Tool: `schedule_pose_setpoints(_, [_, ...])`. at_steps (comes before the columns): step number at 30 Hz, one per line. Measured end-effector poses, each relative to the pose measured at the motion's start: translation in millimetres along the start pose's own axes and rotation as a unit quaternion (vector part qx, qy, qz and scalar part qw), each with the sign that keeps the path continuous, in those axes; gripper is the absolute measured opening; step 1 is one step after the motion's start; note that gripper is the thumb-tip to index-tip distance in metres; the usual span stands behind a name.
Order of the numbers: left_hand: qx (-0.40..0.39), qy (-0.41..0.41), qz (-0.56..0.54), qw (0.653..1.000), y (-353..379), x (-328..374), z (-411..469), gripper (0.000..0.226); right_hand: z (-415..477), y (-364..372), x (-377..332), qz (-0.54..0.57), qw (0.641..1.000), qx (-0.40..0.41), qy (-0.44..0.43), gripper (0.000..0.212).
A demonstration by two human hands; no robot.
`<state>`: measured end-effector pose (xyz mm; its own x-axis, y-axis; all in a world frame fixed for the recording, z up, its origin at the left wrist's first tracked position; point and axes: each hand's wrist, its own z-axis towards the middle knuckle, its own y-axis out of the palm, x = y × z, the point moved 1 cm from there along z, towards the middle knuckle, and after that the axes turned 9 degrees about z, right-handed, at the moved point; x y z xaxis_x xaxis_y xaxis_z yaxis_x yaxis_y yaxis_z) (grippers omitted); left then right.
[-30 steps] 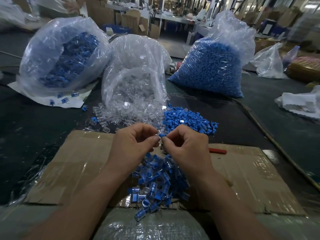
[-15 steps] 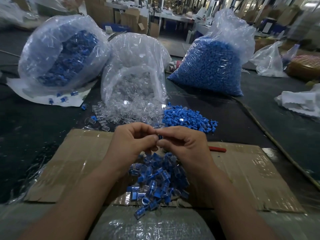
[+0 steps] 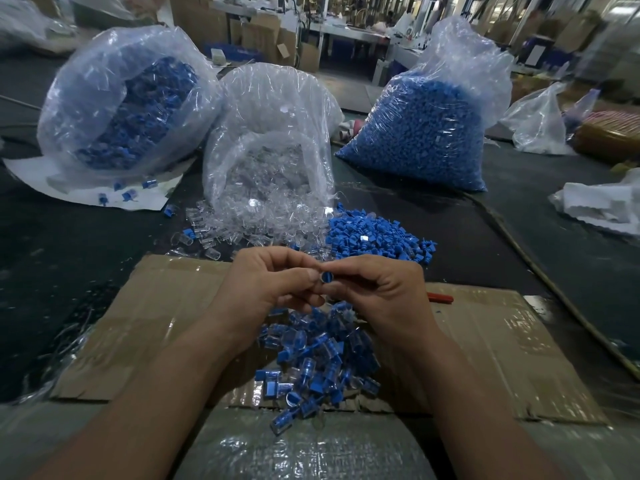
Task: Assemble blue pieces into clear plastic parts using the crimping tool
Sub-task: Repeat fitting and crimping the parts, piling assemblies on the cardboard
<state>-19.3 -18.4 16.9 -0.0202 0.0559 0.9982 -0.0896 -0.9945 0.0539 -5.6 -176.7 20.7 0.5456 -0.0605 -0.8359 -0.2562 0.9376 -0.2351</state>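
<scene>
Both hands meet above the cardboard, and between them sits one part, its round blue end facing the camera. The left hand pinches it with thumb and forefinger. The right hand has its fingers curled round the other side.

The step looks like seating a blue insert in its clear body. To do it well, hold the part square, push straight along its axis, and feel for a full seat before letting go; a skewed push would likely jam it.

Loose clear parts lie at twelve o'clock from the hands, blue pieces at one o'clock, and the finished pile at six. A red handle shows at three o'clock, perhaps the crimping tool, and no hand is on it.
</scene>
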Motion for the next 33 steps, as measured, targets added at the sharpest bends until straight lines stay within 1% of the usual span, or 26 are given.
schedule_pose_setpoints(8, [-0.007, -0.008, 0.017, 1.000, 2.8, 1.3, -0.8, 0.017, 0.0, -3.1, -0.3, -0.021, 1.000, -0.012, -0.017, 0.035])
schedule_pose_setpoints(12, [-0.002, -0.004, 0.032, 0.999, 2.4, 0.0, -0.1, 0.018, 0.4, -1.9, -0.1, -0.046, 0.998, -0.015, -0.035, 0.036])
schedule_pose_setpoints(14, [-0.001, -0.003, 0.033, 0.999, 2.1, -0.7, 0.3, 0.017, 0.9, -1.7, -1.6, -0.062, 0.997, -0.024, -0.031, 0.035])
schedule_pose_setpoints(16, [-0.003, -0.004, 0.030, 1.000, 1.8, -1.4, 0.7, 0.018, 2.1, -4.6, -4.8, -0.074, 0.997, -0.031, 0.004, 0.033])
schedule_pose_setpoints(19, [0.006, -0.009, 0.021, 1.000, -0.3, -2.6, 1.7, 0.016, 4.5, -24.3, -6.9, -0.104, 0.990, 0.000, 0.095, 0.029])
schedule_pose_setpoints(21, [0.014, -0.012, 0.015, 1.000, -2.0, -3.6, 2.3, 0.014, 4.5, -45.4, -3.6, -0.154, 0.975, 0.014, 0.160, 0.023])
schedule_pose_setpoints(23, [0.020, -0.010, 0.014, 1.000, -3.1, -4.4, 2.1, 0.014, 1.7, -66.0, 2.2, -0.206, 0.951, 0.006, 0.231, 0.026])
schedule_pose_setpoints(26, [0.025, -0.005, 0.013, 1.000, -3.2, -5.1, 1.9, 0.014, -3.9, -82.5, 8.7, -0.269, 0.905, -0.055, 0.325, 0.034])
schedule_pose_setpoints(28, [0.030, -0.004, 0.015, 0.999, -3.4, -5.0, 2.7, 0.013, -5.3, -82.0, 8.4, -0.266, 0.885, -0.101, 0.367, 0.037])
schedule_pose_setpoints(29, [0.032, -0.004, 0.015, 0.999, -3.9, -5.2, 3.0, 0.013, -5.5, -79.9, 7.9, -0.268, 0.878, -0.124, 0.377, 0.043])
schedule_pose_setpoints(31, [0.035, -0.005, 0.013, 0.999, -4.6, -5.5, 3.5, 0.013, -4.9, -74.5, 8.6, -0.301, 0.860, -0.167, 0.376, 0.068])
schedule_pose_setpoints(32, [0.035, -0.007, 0.014, 0.999, -4.8, -5.9, 3.6, 0.013, -4.2, -71.6, 9.0, -0.322, 0.853, -0.178, 0.370, 0.078])
schedule_pose_setpoints(33, [0.035, -0.008, 0.015, 0.999, -5.0, -6.3, 3.7, 0.013, -3.4, -68.7, 9.3, -0.341, 0.848, -0.184, 0.362, 0.084])
